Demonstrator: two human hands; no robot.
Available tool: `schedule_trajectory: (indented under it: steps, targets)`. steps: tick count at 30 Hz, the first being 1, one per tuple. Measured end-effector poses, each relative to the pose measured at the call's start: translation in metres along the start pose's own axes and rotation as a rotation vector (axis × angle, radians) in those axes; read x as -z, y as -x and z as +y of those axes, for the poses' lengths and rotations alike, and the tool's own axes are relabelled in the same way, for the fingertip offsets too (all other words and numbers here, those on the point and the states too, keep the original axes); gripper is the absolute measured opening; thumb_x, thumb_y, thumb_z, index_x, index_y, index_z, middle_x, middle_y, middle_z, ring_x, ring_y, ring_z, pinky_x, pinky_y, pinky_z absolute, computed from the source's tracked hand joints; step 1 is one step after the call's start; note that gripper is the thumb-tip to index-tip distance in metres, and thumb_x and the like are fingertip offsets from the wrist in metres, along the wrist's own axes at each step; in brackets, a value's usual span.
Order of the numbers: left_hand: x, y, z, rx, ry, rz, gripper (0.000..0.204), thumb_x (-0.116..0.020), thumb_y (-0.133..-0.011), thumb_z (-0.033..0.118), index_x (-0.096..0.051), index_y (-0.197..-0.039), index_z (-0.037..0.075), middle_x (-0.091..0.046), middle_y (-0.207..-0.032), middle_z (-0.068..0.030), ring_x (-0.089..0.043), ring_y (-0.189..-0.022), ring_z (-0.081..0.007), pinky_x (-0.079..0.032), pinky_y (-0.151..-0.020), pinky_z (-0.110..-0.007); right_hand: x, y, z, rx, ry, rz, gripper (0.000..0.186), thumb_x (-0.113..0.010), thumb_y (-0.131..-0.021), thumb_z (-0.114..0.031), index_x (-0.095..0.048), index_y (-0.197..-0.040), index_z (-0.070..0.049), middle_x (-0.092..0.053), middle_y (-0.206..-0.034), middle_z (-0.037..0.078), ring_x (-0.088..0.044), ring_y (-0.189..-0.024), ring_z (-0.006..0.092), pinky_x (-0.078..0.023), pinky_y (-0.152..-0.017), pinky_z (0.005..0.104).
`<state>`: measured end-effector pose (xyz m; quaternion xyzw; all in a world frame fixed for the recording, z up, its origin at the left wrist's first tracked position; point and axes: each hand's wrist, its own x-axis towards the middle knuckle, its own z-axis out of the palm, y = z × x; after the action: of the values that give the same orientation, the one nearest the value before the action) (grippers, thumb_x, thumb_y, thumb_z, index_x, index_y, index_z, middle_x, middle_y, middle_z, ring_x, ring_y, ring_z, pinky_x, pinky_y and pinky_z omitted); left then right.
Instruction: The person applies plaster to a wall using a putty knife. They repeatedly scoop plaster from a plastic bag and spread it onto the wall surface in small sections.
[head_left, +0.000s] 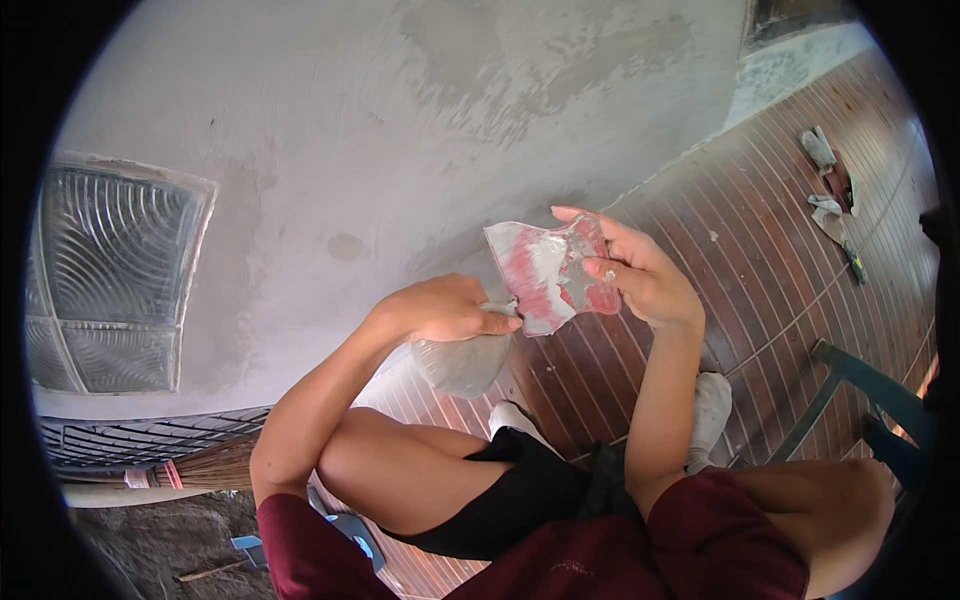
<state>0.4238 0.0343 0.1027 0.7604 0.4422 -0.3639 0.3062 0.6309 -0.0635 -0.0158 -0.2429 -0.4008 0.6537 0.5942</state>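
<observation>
My right hand (645, 268) grips a red plastic putty spreader (530, 268) by its narrower end, thumb on top. Grey-white paste smears the spreader's face. Its wide edge points left, close to my left hand (450, 308). That hand is closed round the gathered neck of a clear plastic bag (462, 366), which hangs below the fingers and bulges with grey paste. The thumb of the left hand lies by the spreader's lower left corner; whether they touch I cannot tell. Behind both hands is a grey plastered wall (330, 150) with darker damp-looking patches.
A glass-block window (115, 270) is set in the wall at left. Below it lies a straw broom (215, 465). Smeared tools and scraps (830, 190) lie on the brown striped tile floor (770, 260) at far right. A dark green chair or stool frame (875, 385) stands nearer.
</observation>
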Motion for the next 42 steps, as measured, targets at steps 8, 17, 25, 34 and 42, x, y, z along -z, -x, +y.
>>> schedule_trajectory:
  steps: [8,17,25,34,42]
  targets:
    - [0.002,0.002,0.0,0.015,0.006,-0.016,0.062,-0.06,-0.089,0.054,-0.062,-0.066,-0.003,-0.056,-0.061,-0.0117,-0.051,-0.059,-0.0204,-0.04,-0.057,-0.037,0.003,-0.002,0.006,0.023,-0.072,-0.007,0.052,-0.057,-0.094,-0.006,-0.04,-0.143,0.0,-0.062,-0.114,0.006,-0.058,-0.098,0.0111,-0.047,-0.086,0.0266]
    - [0.003,0.001,0.0,0.013,0.035,0.0,0.061,-0.06,-0.089,0.053,-0.063,-0.066,-0.004,-0.057,-0.064,-0.0136,-0.053,-0.062,-0.0212,-0.041,-0.058,-0.038,0.005,-0.002,0.006,0.021,-0.111,0.008,0.051,-0.053,-0.092,0.003,-0.041,-0.142,0.001,-0.061,-0.116,0.007,-0.058,-0.1,0.011,-0.047,-0.088,0.026]
    - [0.001,-0.002,0.005,0.008,-0.053,0.078,0.062,-0.059,-0.088,0.056,-0.069,-0.076,-0.004,-0.064,-0.073,-0.0184,-0.061,-0.071,-0.0289,-0.046,-0.064,-0.04,0.008,-0.004,0.011,-0.025,-0.141,0.071,0.049,-0.049,-0.091,0.007,-0.043,-0.139,0.002,-0.061,-0.11,0.006,-0.058,-0.095,0.0101,-0.047,-0.084,0.0255]
    - [-0.001,0.001,0.008,-0.016,-0.209,0.246,0.062,-0.057,-0.089,0.058,-0.066,-0.068,0.001,-0.06,-0.06,-0.0158,-0.061,-0.063,-0.0326,-0.047,-0.063,-0.043,0.015,0.001,0.005,-0.011,-0.066,0.19,0.049,-0.052,-0.089,0.004,-0.043,-0.138,0.004,-0.061,-0.116,0.009,-0.059,-0.102,0.0125,-0.048,-0.089,0.0268]
    - [0.0,0.004,0.007,0.015,-0.203,0.31,0.057,-0.058,-0.088,0.058,-0.07,-0.071,0.005,-0.06,-0.06,-0.0155,-0.063,-0.068,-0.0329,-0.048,-0.068,-0.045,0.011,0.016,-0.018,0.113,-0.034,0.134,0.045,-0.053,-0.091,0.002,-0.047,-0.136,0.003,-0.062,-0.115,0.008,-0.059,-0.103,0.0117,-0.048,-0.087,0.0259]
